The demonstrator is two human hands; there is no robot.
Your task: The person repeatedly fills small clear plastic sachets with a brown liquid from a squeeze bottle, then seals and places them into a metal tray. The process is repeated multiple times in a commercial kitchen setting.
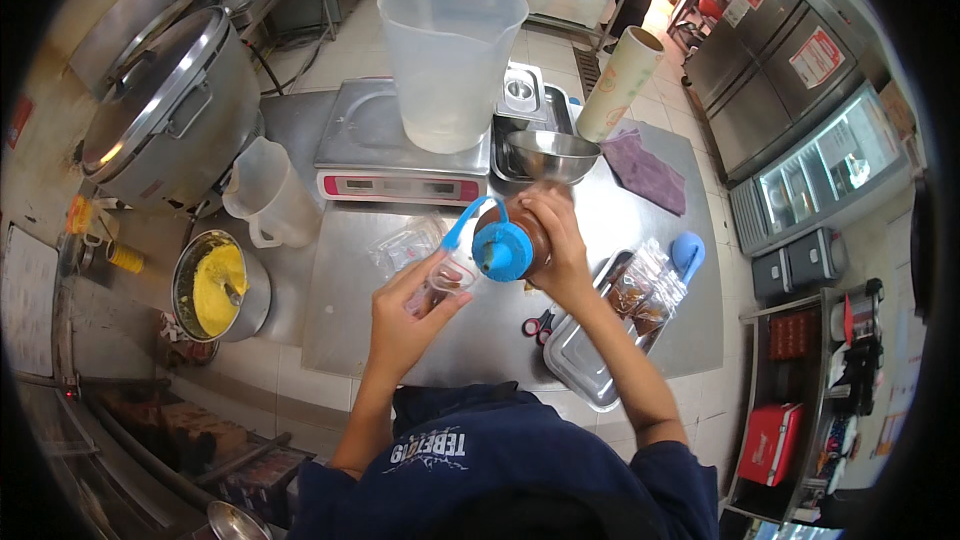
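Note:
In my right hand (559,244) is a squeeze bottle of brown sauce (541,240), tipped so its blue nozzle cap (501,251) points towards me and to the left. The cap's blue strap (469,221) loops out towards my other hand. My left hand (409,315) grips a small clear plastic bag (450,276) by its mouth, just below and left of the nozzle. Whether sauce is flowing cannot be seen. More clear bags (401,244) lie flat on the steel table behind my left hand. Red-handled scissors (538,326) rest beneath my right forearm.
A digital scale (401,187) carries a large plastic jug (450,75). Nearby are a steel bowl (553,156), a wrap roll (621,82) and a purple cloth (645,172). Filled sauce bags (645,289) lie on a tray at right. A pot of yellow food (219,289) stands left.

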